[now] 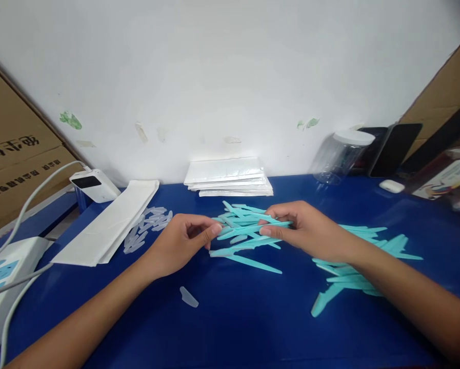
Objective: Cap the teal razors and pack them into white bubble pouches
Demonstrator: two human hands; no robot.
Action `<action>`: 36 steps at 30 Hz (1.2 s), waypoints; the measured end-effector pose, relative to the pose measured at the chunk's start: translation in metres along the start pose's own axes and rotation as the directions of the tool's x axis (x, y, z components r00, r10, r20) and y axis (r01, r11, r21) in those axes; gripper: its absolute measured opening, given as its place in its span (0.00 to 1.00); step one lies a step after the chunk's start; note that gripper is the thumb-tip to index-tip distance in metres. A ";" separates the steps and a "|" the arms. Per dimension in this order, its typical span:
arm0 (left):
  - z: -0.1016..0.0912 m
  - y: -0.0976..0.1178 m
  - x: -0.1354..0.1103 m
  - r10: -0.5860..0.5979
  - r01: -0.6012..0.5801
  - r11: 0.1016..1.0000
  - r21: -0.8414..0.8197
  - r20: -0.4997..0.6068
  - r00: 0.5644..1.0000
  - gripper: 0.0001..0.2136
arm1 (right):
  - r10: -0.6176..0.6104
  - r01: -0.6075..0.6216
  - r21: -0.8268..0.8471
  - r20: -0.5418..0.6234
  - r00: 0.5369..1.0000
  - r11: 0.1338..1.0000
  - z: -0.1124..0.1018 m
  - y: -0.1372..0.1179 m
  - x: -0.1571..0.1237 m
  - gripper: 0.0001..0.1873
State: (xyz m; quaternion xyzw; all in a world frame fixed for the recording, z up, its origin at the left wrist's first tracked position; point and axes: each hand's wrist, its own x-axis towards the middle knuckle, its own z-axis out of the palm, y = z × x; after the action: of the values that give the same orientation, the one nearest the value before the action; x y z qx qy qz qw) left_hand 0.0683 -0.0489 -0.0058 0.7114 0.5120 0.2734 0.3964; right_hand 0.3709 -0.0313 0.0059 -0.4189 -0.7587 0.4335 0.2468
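Note:
My right hand (301, 228) is closed in a pinch around the handle of a turquoise eyebrow razor (248, 228), over a loose pile of the same razors (248, 262). The fingers of my left hand (189, 238) are pinched at the razor's blade end; they hide that tip, so its cover cannot be made out. Left of this hand lies a heap of translucent blade covers (137, 238). One single cover (188, 297) sits apart, nearer the front. Beyond and under my right forearm is a second group of turquoise razors (353, 279).
White flat packets (225, 174) are stacked against the wall. Long white sleeves (102, 225) lie at the left, beside a white device (95, 185) with a cable and a power strip (10, 287). A clear jar (339, 156), phones (393, 148) and an earbud case (392, 186) stand back right.

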 end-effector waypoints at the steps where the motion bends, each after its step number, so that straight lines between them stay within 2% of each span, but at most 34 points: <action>1: -0.004 0.001 0.001 -0.018 0.018 1.000 -0.008 -0.028 0.999 0.19 | -0.001 0.001 -0.006 -0.011 1.000 1.000 -0.002 0.001 0.001 0.24; 3: -0.016 0.004 0.000 -0.056 0.056 0.998 -0.033 -0.016 0.998 0.17 | -0.002 0.001 -0.018 -0.049 0.999 1.000 -0.008 0.003 0.002 0.26; 5: -0.029 0.009 -0.003 -0.061 0.062 0.998 0.000 0.157 0.986 0.14 | -0.001 -0.002 -0.027 -0.100 0.995 1.000 -0.014 0.005 0.003 0.27; 6: -0.035 0.012 -0.006 -0.056 0.043 0.998 0.053 0.295 0.954 0.14 | 0.002 -0.006 -0.031 -0.126 0.992 0.999 -0.017 0.005 0.003 0.27; 7: -0.040 0.014 -0.010 -0.061 0.008 0.992 0.123 0.426 0.903 0.14 | 0.007 -0.012 -0.035 -0.148 0.989 0.999 -0.019 0.006 0.003 0.28; 8: -0.044 0.016 -0.013 -0.082 -0.025 0.981 0.192 0.526 0.846 0.15 | 0.013 -0.020 -0.038 -0.163 0.986 0.999 -0.022 0.007 0.003 0.28; 9: -0.045 0.017 -0.016 -0.108 -0.049 0.967 0.248 0.582 0.806 0.15 | 0.020 -0.027 -0.040 -0.176 0.984 0.999 -0.024 0.007 0.003 0.28; 11: -0.044 0.017 -0.020 -0.149 -0.075 0.941 0.330 0.603 0.784 0.16 | 0.029 -0.038 -0.043 -0.191 0.981 0.998 -0.028 0.008 0.003 0.29; 15: -0.035 0.013 -0.019 -0.111 -0.125 0.932 0.341 0.596 0.795 0.11 | 0.020 -0.030 -0.048 -0.202 0.979 0.998 -0.031 0.010 0.003 0.30; 16: -0.034 0.012 -0.017 -0.083 -0.136 0.938 0.319 0.587 0.805 0.11 | 0.026 -0.035 -0.043 -0.196 0.980 0.998 -0.030 0.010 0.004 0.30; 18: -0.031 0.009 -0.013 -0.011 -0.143 0.955 0.261 0.511 0.859 0.11 | 0.040 -0.046 -0.030 -0.175 0.984 0.999 -0.029 0.010 0.004 0.30; 21: -0.027 0.003 -0.007 0.097 -0.135 0.982 0.133 0.260 0.961 0.14 | 0.035 -0.042 -0.042 -0.155 0.987 0.998 -0.027 0.009 0.005 0.30; 23: -0.026 -0.002 -0.003 0.110 -0.115 0.992 0.055 0.079 0.991 0.15 | 0.022 -0.030 -0.052 -0.150 0.988 0.998 -0.026 0.009 0.005 0.30; 25: -0.024 -0.007 0.000 0.080 -0.081 0.997 -0.010 -0.039 0.996 0.17 | 0.010 -0.016 -0.047 -0.139 0.990 0.999 -0.025 0.009 0.004 0.30; 27: -0.023 -0.009 0.001 0.058 -0.063 0.996 -0.060 -0.086 0.995 0.19 | 0.002 -0.007 -0.037 -0.128 0.992 0.999 -0.025 0.008 0.004 0.31; 33: -0.016 -0.005 0.000 0.020 -0.030 0.995 -0.100 -0.102 0.995 0.17 | 0.003 -0.006 -0.031 -0.118 0.993 0.999 -0.024 0.006 0.003 0.33; 36: -0.011 -0.005 0.001 0.048 -0.061 0.990 -0.130 -0.101 0.994 0.17 | -0.015 0.012 -0.025 -0.118 0.993 1.000 -0.023 0.006 0.003 0.31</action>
State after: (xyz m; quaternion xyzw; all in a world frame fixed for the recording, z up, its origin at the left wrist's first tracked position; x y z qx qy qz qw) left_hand 0.0573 -0.0444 -0.0039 0.6828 0.4918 0.3522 0.4099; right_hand 0.3892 -0.0164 0.0121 -0.4418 -0.7506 0.3972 0.2893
